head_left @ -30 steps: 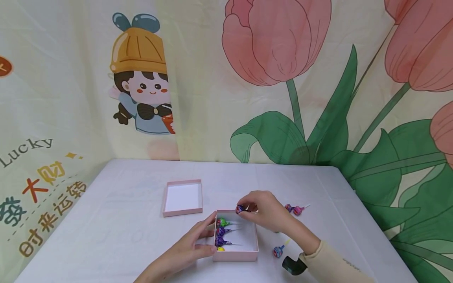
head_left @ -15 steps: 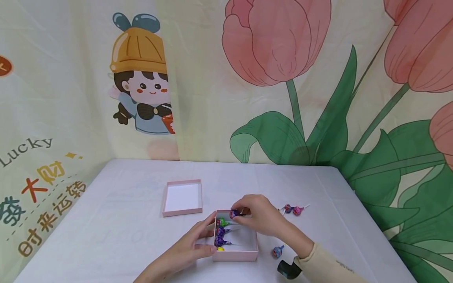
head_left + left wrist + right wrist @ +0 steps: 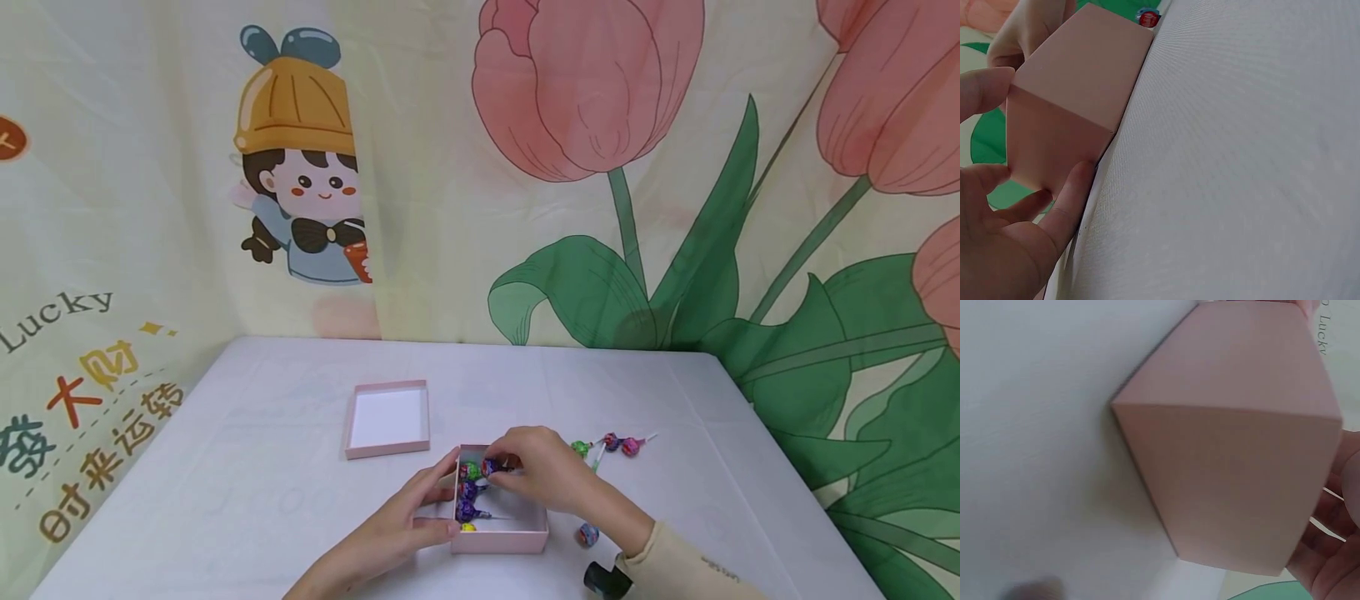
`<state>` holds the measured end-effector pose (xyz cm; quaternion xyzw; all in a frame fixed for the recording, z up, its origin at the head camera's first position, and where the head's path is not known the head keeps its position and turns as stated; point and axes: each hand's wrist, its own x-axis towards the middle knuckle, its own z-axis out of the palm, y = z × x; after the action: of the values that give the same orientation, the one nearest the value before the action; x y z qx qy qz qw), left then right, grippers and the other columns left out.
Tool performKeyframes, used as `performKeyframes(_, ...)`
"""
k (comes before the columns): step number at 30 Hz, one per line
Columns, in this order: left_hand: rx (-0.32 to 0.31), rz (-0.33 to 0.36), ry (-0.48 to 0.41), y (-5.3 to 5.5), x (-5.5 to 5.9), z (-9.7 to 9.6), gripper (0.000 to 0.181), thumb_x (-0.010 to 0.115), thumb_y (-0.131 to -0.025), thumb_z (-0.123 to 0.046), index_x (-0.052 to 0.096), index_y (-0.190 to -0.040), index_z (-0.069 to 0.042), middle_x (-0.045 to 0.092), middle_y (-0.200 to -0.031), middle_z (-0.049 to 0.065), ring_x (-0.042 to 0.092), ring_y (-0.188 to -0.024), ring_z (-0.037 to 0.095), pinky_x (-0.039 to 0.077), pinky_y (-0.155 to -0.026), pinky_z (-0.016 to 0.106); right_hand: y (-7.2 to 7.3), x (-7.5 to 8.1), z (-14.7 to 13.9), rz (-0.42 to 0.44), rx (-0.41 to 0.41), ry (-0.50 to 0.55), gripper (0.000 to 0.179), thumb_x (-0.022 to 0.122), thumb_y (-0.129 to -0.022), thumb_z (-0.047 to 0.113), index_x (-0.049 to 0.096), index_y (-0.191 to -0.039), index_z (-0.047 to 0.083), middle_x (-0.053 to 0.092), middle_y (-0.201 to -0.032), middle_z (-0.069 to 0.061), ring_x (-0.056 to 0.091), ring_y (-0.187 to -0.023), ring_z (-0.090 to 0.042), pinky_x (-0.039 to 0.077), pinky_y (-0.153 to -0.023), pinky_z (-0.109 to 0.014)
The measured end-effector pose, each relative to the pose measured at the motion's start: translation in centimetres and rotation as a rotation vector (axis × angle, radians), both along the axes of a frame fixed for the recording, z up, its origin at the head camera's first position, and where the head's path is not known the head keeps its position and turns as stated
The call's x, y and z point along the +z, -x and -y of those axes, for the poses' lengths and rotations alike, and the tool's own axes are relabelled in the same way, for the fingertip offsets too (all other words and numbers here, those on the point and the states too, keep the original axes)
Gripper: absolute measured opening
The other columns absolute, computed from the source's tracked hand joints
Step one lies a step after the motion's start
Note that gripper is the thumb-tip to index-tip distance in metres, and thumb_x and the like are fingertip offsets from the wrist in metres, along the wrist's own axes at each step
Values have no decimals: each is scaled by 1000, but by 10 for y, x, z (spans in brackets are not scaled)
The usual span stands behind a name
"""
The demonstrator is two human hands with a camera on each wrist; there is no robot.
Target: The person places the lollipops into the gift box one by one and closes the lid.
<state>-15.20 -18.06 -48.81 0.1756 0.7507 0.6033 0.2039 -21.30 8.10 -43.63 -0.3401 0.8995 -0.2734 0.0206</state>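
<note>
In the head view my left hand (image 3: 401, 521) holds the left side of an open pink box (image 3: 501, 543), thumb at the near corner and fingers farther back. The left wrist view shows its thumb and fingers against the pink walls. My right hand (image 3: 546, 468) is over the box and pinches a dark-wrapped lollipop (image 3: 491, 467) inside the far end. Several lollipops (image 3: 467, 509) lie along the box's left wall, wrapped in purple, green and yellow. In the right wrist view, the box wall (image 3: 1229, 481) hides the held lollipop; the right fingers (image 3: 1335, 569) show at the edge.
A pink lid (image 3: 387, 417), inner side up, lies behind the box to the left. Right of the box are loose lollipops: a pink one (image 3: 630, 447), a green one (image 3: 581, 448) and a blue one (image 3: 587, 534). A printed curtain (image 3: 420, 167) hangs behind the table.
My right hand has moved left and down with the lollipop, from above the box's far edge to inside it beside the green one. The left hand stays on the box.
</note>
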Motion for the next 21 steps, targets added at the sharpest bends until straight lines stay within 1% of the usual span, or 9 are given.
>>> performKeyframes(3, -1, 2, 1, 0, 0, 0, 87, 73, -102, -28, 20, -171, -35, 19, -176, 14, 38, -152, 40, 49, -109, 34, 1, -5, 0, -21, 0, -6, 23, 85, -93, 19, 81, -114, 13, 74, -96, 8, 66, -81, -10, 54, -71, -16)
performKeyframes(10, 1, 5, -3, -1, 1, 0, 88, 73, -102, -27, 20, -171, -36, 18, -176, 14, 37, -152, 40, 47, -102, 20, 2, -14, 3, -87, 8, -41, 24, 84, -94, 21, 80, -115, 12, 75, -98, 5, 64, -80, -4, 53, -71, -16)
performKeyframes(17, -3, 0, -16, -1, 0, 0, 88, 73, -102, -26, 20, -171, -35, 18, -176, 14, 36, -153, 41, 47, -101, 18, 0, -21, 5, -159, -17, -76, 25, 85, -93, 24, 81, -116, 14, 76, -99, 5, 66, -85, -2, 56, -77, -18)
performKeyframes(21, -5, -3, -18, -1, 0, 0, 88, 73, -102, -25, 20, -171, -35, 18, -176, 14, 36, -153, 40, 46, -101, 17, -1, -26, 7, -210, -12, -75, 24, 85, -93, 24, 81, -115, 13, 76, -100, 4, 67, -86, -3, 57, -78, -20)
